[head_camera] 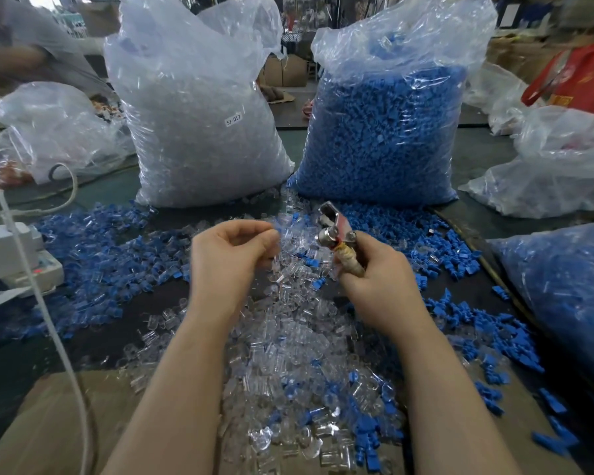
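Head view: two hands over a heap of clear and blue plastic parts.

The right hand (374, 279) grips a metal tool (335, 228) by its wrapped handle, fingers curled tight round it, and the tool's head points up and away, just above the clear parts (282, 337). The left hand (232, 258) hovers just left of the tool with its fingers curled in and the thumb near the fingertips. Blur hides whether a clear part sits between them, so I cannot tell. Blue parts (426, 234) lie spread to both sides on the dark table (14, 361). Behind stand a clear bag (199, 114) and a blue bag (384, 132), side by side. A white cable (60, 341) runs down the left, past a white box (7, 248).
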Demonstrator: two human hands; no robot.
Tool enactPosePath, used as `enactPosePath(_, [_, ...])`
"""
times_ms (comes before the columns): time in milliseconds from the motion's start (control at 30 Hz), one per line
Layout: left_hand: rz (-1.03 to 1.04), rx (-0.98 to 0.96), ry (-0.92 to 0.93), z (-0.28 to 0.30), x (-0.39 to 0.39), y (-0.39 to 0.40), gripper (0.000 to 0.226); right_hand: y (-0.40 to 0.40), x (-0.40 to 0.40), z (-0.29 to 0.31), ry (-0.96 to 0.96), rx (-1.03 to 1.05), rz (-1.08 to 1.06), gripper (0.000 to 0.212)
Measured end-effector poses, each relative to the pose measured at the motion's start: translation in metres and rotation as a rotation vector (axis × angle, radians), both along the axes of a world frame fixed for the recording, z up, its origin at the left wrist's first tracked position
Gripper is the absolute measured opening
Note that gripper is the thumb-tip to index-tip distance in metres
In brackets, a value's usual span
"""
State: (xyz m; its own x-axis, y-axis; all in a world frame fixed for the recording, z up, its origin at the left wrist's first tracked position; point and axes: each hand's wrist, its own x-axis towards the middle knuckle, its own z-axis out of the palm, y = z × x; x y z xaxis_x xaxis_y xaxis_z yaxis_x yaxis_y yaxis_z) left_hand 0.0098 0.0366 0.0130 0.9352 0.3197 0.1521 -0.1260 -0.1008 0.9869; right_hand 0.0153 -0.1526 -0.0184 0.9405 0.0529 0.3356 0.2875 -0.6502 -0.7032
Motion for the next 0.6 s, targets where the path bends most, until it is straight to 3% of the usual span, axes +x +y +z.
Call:
enactPosePath(133, [0.352, 0.393, 0.109, -0.008, 0.002, 0.05, 0.008, -0.006, 0.002, -0.001, -0.012, -0.007, -0.083, 0.004])
enactPosePath(267, [0.558, 0.524, 0.268, -0.021, 0.001, 0.076, 0.014, -0.006, 0.004, -0.003, -0.009, -0.066, -0.133, 0.005])
enactPosePath(500, [0.473, 0.68, 0.381, -0.028, 0.002, 0.075, 0.034, -0.009, 0.005, -0.006, 0.02, -0.099, -0.217, 0.005])
enactPosePath(600, [0.385, 0.778, 0.368, -0.021, 0.002, 0.064, 0.031, -0.009, 0.005, -0.006, 0.051, -0.132, -0.241, 0.008])
